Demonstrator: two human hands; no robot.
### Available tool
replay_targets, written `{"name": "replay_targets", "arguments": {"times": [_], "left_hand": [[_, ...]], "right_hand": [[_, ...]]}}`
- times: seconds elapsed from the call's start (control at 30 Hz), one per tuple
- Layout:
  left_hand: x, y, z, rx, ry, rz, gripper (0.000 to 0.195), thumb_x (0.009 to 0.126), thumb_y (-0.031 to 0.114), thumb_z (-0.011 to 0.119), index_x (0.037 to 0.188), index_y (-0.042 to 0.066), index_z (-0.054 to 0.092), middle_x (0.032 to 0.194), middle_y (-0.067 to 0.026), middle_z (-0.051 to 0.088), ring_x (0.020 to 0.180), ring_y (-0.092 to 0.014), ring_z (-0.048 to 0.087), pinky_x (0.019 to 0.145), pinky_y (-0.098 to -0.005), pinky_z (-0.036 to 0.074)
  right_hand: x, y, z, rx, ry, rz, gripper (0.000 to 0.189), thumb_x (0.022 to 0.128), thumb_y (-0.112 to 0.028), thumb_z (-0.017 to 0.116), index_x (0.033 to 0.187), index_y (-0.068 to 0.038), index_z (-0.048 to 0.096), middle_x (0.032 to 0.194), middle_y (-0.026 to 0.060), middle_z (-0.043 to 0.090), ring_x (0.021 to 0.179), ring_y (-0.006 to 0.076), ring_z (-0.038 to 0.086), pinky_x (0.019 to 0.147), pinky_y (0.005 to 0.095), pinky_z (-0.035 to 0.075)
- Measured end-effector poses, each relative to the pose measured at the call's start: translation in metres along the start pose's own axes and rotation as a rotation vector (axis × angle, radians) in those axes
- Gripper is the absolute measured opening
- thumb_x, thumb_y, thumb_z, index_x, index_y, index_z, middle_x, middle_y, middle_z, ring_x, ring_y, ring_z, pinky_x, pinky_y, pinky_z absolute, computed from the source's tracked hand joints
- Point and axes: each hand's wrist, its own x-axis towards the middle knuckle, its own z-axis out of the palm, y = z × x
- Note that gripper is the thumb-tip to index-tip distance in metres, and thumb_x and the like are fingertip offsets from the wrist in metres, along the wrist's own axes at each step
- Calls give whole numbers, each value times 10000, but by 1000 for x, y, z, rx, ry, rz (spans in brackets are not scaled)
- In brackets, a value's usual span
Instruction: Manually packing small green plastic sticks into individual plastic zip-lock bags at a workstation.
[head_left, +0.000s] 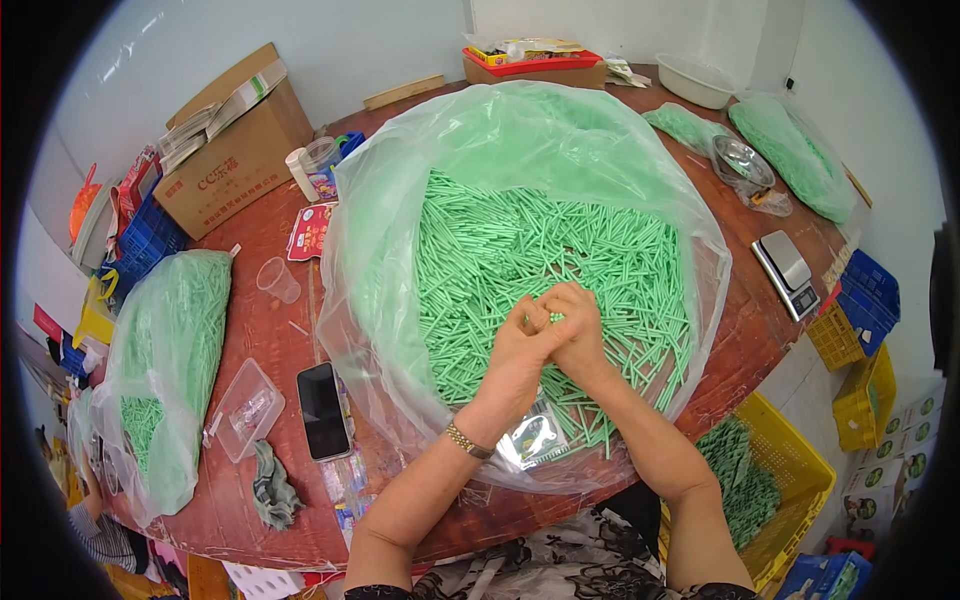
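Observation:
My left hand (517, 351), with a metal watch on its wrist, and my right hand (577, 328) are clasped together. Between them shows the end of a small bundle of thin green sticks (556, 317); the fingers hide most of it. Below the hands lies a heap of loose green sticks (480, 262), inside a large clear plastic bag (375, 300) spread wide on the table. A printed silver and green packet (541, 433) lies at the bag's near side, partly behind my left forearm.
On the red-brown table (262, 330) are a smartphone (324, 411), a clear plastic box (247, 409), a crumpled cloth (274, 487) and a plastic cup (279, 280). A filled bag (176, 330) stands left, a digital scale (786, 274) right. A yellow crate (806, 480) sits below the right edge.

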Motion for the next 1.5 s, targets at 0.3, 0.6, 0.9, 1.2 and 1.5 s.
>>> {"name": "replay_targets", "arguments": {"times": [0.3,0.6,0.9,1.2,1.5], "left_hand": [[-12,33,5,214,-56,49,1015,840,294,782,1513,-70,115,1429,-240,423,1272,-269,484,1025,-356,424],[-108,18,-37,1241,36,393,344,775,167,794,1078,38,694,943,-95,669,858,-223,631,772,-336,506],[-136,-9,-46,1626,-74,708,374,755,165,789,1098,76,671,1028,-86,620,994,-283,579,860,-405,425],[-98,-5,-12,534,187,257,177,911,131,697,999,-16,649,944,-51,674,854,-97,617,686,-259,491],[-86,-12,-28,415,185,108,180,1001,136,555,895,27,651,735,51,577,678,-39,505,617,-207,424]], "right_hand": [[21,-31,-39,279,81,60,105,848,-106,673,886,-14,640,825,118,624,762,317,617,663,365,477],[-49,-51,-56,-358,-622,411,471,782,-448,745,702,-4,610,621,198,606,636,405,615,565,496,457],[-73,-46,-53,-157,-470,248,255,817,-264,713,816,-14,663,714,201,639,685,410,619,606,480,462],[-61,-69,-75,595,-167,687,160,892,-155,706,921,0,678,624,-24,597,577,33,515,500,229,382],[-52,-58,-81,695,-21,720,187,942,-173,633,889,-5,697,685,-15,609,655,44,525,611,219,405]]}}
